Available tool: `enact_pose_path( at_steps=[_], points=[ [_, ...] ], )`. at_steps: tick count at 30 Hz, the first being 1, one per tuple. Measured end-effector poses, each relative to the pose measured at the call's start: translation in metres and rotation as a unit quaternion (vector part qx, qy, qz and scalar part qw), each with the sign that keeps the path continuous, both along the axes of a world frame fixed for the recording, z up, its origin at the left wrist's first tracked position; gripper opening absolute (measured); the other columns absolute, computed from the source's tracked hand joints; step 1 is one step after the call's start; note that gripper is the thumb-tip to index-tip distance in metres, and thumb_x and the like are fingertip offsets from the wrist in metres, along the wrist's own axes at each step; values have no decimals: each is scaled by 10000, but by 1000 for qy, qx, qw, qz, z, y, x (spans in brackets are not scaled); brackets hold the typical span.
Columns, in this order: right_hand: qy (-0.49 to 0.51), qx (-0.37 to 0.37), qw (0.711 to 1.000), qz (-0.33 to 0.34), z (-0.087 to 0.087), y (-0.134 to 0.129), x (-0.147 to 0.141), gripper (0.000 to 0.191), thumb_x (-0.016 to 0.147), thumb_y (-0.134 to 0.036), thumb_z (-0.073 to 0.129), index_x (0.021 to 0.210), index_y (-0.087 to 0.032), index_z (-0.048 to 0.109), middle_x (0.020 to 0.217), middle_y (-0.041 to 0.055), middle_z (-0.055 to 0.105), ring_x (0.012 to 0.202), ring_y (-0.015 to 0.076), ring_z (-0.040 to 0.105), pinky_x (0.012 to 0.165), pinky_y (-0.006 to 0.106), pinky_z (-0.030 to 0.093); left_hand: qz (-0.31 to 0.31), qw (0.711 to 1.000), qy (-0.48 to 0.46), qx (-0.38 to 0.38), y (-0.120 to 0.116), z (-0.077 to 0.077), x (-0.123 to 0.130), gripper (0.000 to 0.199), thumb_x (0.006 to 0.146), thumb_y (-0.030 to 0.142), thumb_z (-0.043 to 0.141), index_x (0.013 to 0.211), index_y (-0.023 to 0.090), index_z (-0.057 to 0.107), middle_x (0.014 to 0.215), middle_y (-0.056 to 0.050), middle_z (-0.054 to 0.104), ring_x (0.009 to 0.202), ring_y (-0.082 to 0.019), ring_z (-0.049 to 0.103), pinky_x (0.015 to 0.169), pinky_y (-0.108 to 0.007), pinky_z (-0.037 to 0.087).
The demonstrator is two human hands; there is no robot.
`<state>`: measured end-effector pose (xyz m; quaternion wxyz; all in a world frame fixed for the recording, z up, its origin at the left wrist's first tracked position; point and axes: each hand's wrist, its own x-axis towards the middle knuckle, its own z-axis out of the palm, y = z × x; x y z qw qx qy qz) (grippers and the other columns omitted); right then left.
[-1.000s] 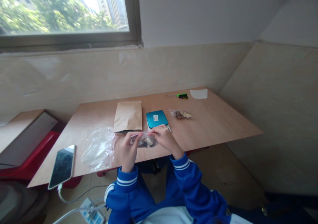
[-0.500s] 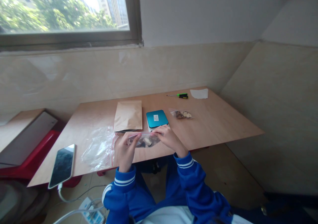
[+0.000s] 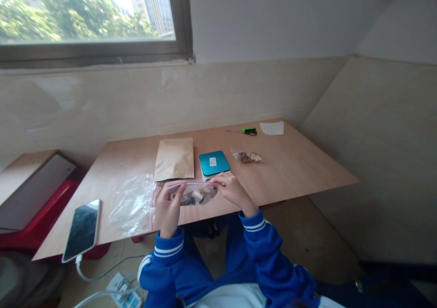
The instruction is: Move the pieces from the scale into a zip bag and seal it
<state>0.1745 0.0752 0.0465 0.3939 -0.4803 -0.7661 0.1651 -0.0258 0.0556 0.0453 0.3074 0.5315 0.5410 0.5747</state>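
A clear zip bag [image 3: 196, 196] with dark and pale pieces inside is stretched between my hands, above the table's front edge. My left hand [image 3: 170, 206] pinches the bag's left end near its reddish zip strip, thumb on top. At the other end, my right hand [image 3: 232, 189] grips the same strip between thumb and fingers. Just beyond the bag lie a teal square scale [image 3: 214, 163] with a small white label and a flat brown paper pouch [image 3: 175, 158]. What the pieces in the bag are, I cannot make out.
Empty clear bags [image 3: 133, 207] lie to the left, beside a phone [image 3: 82, 230] plugged into a white cable. Another filled zip bag [image 3: 248, 156] rests right of the scale. Farther back are screwdrivers [image 3: 249, 130] and a white paper piece [image 3: 272, 128] on the wooden table [image 3: 300, 166].
My left hand has shifted slightly left along the bag's top strip. More of the bag's contents now shows between my hands. The whole view has moved a little.
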Motion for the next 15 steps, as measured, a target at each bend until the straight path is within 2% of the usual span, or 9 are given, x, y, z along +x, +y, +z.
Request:
enact_pose_path(
  at_steps=[4,7,10,15],
  points=[
    [12,-15,999,-32,-3,-2,6,235,845,-57,612,797,-236,757,852,22,766,812,199,654,772,314,503,-25,999,-10,-21,1,-2,1,257,775,435,691,820,182,672,729,-2,666,693,-163,628,621,-252,498],
    [63,-40,997,-10,-1,-6,11,173,865,-137,616,862,-233,760,889,25,768,822,197,678,786,314,520,-45,996,-57,-48,-1,0,4,290,798,471,650,826,183,660,739,-8,671,688,-166,639,597,-250,512],
    [124,-70,989,26,2,-10,20,160,889,-241,597,912,-220,755,943,35,764,852,194,699,779,304,541,-26,994,-85,-67,-3,-1,7,353,819,531,594,777,183,637,693,-1,646,604,-147,615,511,-232,487],
    [142,-70,987,5,3,-14,30,209,884,-212,557,816,-216,755,859,39,770,816,203,709,763,323,552,-18,986,-156,-57,0,-10,16,404,832,579,535,738,190,593,606,14,604,562,-130,585,523,-232,482]
  ],
)
